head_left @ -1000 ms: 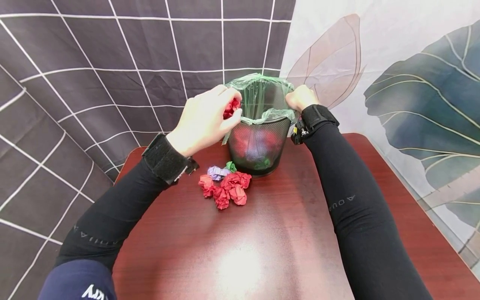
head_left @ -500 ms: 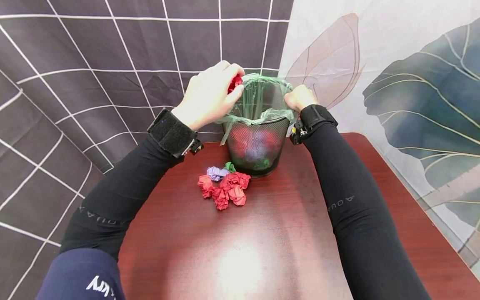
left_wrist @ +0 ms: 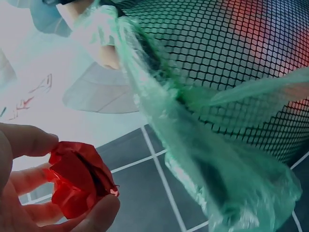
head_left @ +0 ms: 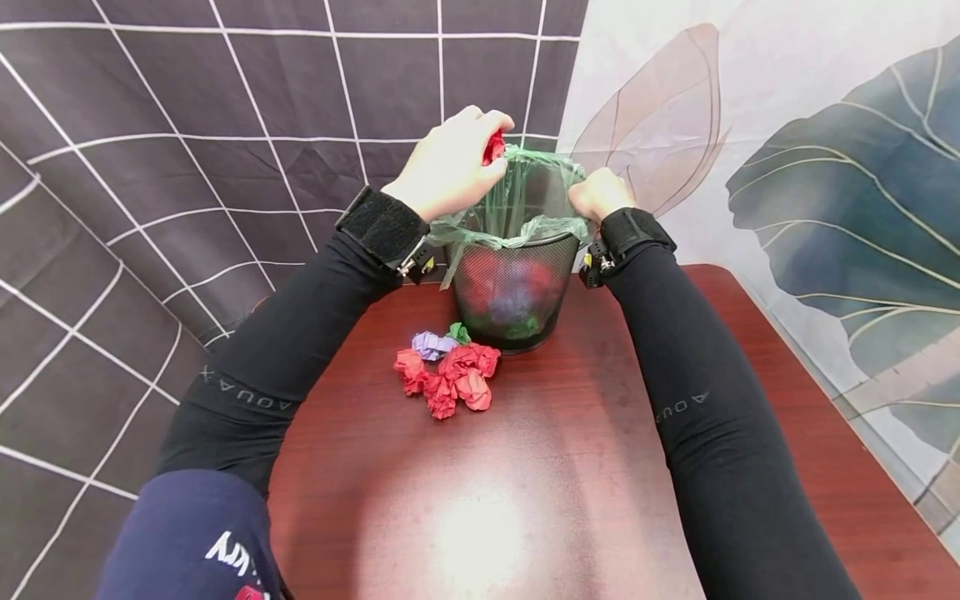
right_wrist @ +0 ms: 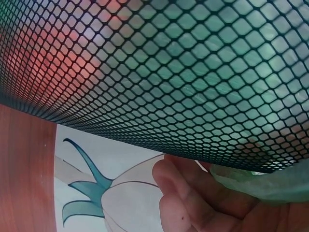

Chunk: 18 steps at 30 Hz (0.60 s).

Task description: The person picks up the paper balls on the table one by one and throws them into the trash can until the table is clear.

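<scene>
My left hand point(head_left: 456, 163) pinches a crumpled red paper ball point(left_wrist: 79, 179) between thumb and fingertips, over the left side of the bin's opening. The black mesh wastebasket point(head_left: 512, 292) stands upright on the table, lined with a thin green plastic bag point(head_left: 517, 232) folded over its rim. At the bin's right side, my right hand point(head_left: 602, 197) grips the rim with curled fingers point(right_wrist: 176, 208); the bag's edge lies by them. Red, purple and green paper shows through the mesh.
In front of the bin lie several crumpled red paper balls point(head_left: 457, 375), a purple one point(head_left: 433, 345) and a green one point(head_left: 460, 333). The reddish-brown table point(head_left: 622, 467) backs onto a dark grid-patterned cloth point(head_left: 300, 92) and a pale leaf-print cloth point(head_left: 795, 50).
My left hand has risen with the red paper ball and moved right, from beside the rim to over the bin's opening. The right hand keeps its grip on the rim.
</scene>
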Motion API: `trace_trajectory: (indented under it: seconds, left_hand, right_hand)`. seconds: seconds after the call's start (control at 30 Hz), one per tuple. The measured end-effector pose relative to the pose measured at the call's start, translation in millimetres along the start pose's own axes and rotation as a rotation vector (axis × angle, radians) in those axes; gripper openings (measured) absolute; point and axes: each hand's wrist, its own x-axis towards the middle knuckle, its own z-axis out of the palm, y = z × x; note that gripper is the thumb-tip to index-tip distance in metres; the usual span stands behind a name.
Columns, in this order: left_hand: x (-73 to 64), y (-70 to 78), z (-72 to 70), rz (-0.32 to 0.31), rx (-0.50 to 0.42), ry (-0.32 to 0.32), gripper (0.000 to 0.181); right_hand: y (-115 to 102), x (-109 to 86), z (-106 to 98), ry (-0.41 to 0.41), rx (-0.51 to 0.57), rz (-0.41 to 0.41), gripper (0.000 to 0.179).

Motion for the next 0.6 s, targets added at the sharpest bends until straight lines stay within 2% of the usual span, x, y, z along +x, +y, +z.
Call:
trace_trajectory:
  seconds: [0.17,0.33,0.47,0.6]
  left_hand:
    - [9.6,0.3,7.3,-0.010,-0.009,-0.051,0.052]
    - [10.1,-1.6,9.5,-0.037,-0.016,-0.056,0.052]
    - [2.5,-2.8,8.9,-0.047,-0.029,-0.042,0.044]
    - [-15.0,-5.1,7.8,-0.037,-0.047,-0.021,0.041]
  right_hand:
    - [0.4,-2.0,1.2,-0.010,0.004,0.000,0.027]
    - [0.1,-2.2,1.2,-0.003,-0.003,-0.012,0.025]
    - [-0.4,-1.8,1.2,-0.001,-0.007,-0.009,0.025]
    - [-1.9,-2.8,2.0,0.000,-0.024,-0.011,0.028]
